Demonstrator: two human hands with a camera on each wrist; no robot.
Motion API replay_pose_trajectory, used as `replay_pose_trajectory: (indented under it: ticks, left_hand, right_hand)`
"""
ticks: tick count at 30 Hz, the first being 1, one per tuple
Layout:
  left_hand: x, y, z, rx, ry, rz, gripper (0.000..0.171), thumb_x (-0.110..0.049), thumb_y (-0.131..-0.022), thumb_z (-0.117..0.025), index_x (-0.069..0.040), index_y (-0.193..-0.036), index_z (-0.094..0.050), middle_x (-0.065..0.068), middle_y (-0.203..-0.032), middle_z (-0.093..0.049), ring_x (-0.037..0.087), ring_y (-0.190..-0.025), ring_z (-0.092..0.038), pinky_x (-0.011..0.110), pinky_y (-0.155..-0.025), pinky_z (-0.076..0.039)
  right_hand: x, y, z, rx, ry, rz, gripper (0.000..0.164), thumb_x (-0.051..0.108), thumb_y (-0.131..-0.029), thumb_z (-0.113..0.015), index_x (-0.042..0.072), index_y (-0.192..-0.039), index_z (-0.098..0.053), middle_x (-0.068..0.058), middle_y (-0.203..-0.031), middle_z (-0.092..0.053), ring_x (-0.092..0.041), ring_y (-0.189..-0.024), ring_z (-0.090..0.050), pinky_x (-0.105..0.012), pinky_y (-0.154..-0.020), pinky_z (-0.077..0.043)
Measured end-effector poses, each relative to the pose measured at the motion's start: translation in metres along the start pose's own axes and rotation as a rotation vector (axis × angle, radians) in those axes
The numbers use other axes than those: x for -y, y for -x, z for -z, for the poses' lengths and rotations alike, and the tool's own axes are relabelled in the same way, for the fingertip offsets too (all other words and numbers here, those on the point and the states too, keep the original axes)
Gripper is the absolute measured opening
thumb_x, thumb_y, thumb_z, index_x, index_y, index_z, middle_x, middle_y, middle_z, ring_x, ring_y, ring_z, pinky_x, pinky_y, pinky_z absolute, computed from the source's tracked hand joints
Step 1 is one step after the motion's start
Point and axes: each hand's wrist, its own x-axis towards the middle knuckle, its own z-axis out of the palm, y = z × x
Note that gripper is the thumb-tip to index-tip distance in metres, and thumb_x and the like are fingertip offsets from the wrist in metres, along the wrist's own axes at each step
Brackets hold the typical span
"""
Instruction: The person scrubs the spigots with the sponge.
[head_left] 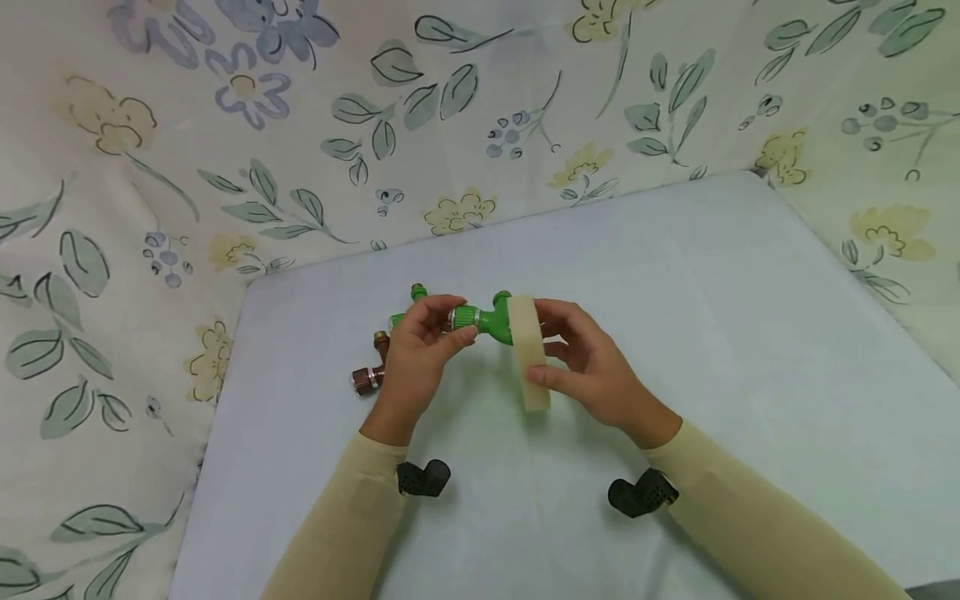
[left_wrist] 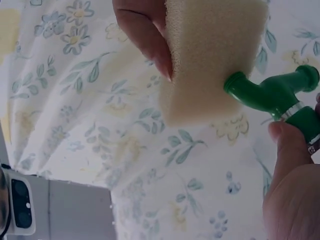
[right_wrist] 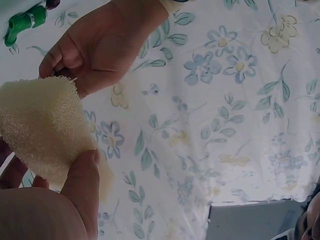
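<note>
Between the thumb and fingers of my left hand (head_left: 418, 360) is a green forked pipe fitting (head_left: 495, 323), gripped by its ribbed collar with a silver ring. My right hand (head_left: 600, 367) holds a pale cream sponge block (head_left: 529, 367) on edge, thumb on the near side and fingers behind it. One mouth of the fitting meets the sponge's broad face, as the left wrist view shows with the green branch (left_wrist: 252, 95) against the foam (left_wrist: 215, 60). In the right wrist view the thumb (right_wrist: 82, 182) presses the sponge's porous side.
Left of my left hand, a brown fitting (head_left: 367, 380) with a brass tip lies on the white table (head_left: 720, 350). Behind that hand sits another green fitting (head_left: 418, 292), partly hidden. Flowered cloth (head_left: 300, 133) hangs behind and beside the table. Each sleeve carries a small black wrist camera (head_left: 643, 493).
</note>
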Motion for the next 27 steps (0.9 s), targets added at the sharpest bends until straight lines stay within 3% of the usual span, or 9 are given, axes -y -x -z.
replay_pose_trajectory:
  ticks: [3,8,11,17,22,27]
  left_hand:
    - [0.001,0.001,0.0,-0.001,0.025,-0.001,0.042,-0.006,-0.083,-0.075,-0.006,-0.121,-0.058,0.018,-0.11,-0.059,0.032,-0.095,-0.06,0.039,-0.081,-0.055]
    - [0.0,0.003,-0.001,0.043,0.148,0.008,0.04,0.0,-0.085,-0.07,0.001,-0.122,-0.056,0.024,-0.113,-0.057,0.034,-0.098,-0.061,0.047,-0.083,-0.053]
    - [-0.002,0.003,-0.002,0.066,0.181,0.002,0.038,0.002,-0.087,-0.068,0.002,-0.123,-0.055,0.025,-0.114,-0.056,0.035,-0.099,-0.061,0.048,-0.084,-0.052]
    - [-0.006,0.002,-0.004,0.099,0.137,-0.02,0.039,-0.001,-0.086,-0.07,0.001,-0.122,-0.056,0.023,-0.112,-0.061,0.034,-0.096,-0.063,0.047,-0.083,-0.053]
    - [-0.006,0.003,-0.005,0.111,0.096,-0.028,0.04,-0.003,-0.086,-0.071,0.003,-0.122,-0.056,0.02,-0.112,-0.063,0.034,-0.095,-0.063,0.046,-0.083,-0.053]
    - [-0.005,0.003,-0.005,0.12,0.087,-0.027,0.038,-0.004,-0.086,-0.07,0.002,-0.122,-0.057,0.02,-0.11,-0.063,0.034,-0.093,-0.064,0.045,-0.082,-0.053]
  right_hand:
    - [0.001,-0.001,0.001,0.007,-0.042,-0.015,0.064,-0.019,-0.082,-0.061,-0.002,-0.139,-0.039,-0.02,-0.129,-0.046,-0.039,-0.111,-0.045,-0.043,-0.086,-0.048]
    - [-0.004,-0.001,0.003,0.022,-0.09,-0.049,0.062,-0.02,-0.083,-0.059,-0.002,-0.14,-0.038,-0.02,-0.13,-0.045,-0.038,-0.114,-0.044,-0.039,-0.086,-0.049]
    - [-0.008,-0.002,0.005,-0.001,-0.017,-0.05,0.063,-0.015,-0.084,-0.063,0.0,-0.14,-0.039,-0.018,-0.129,-0.047,-0.037,-0.112,-0.046,-0.043,-0.088,-0.048]
    - [-0.01,-0.005,0.006,-0.109,0.223,-0.072,0.066,-0.004,-0.083,-0.071,0.005,-0.14,-0.039,-0.01,-0.129,-0.048,-0.03,-0.111,-0.049,-0.05,-0.09,-0.045]
    - [-0.01,-0.006,0.005,-0.187,0.334,-0.086,0.065,-0.002,-0.082,-0.072,0.003,-0.139,-0.04,-0.011,-0.127,-0.046,-0.027,-0.108,-0.049,-0.052,-0.089,-0.045]
    - [-0.013,-0.008,0.007,-0.258,0.394,-0.155,0.062,0.006,-0.085,-0.073,0.003,-0.138,-0.041,-0.01,-0.127,-0.045,-0.026,-0.107,-0.047,-0.053,-0.088,-0.044]
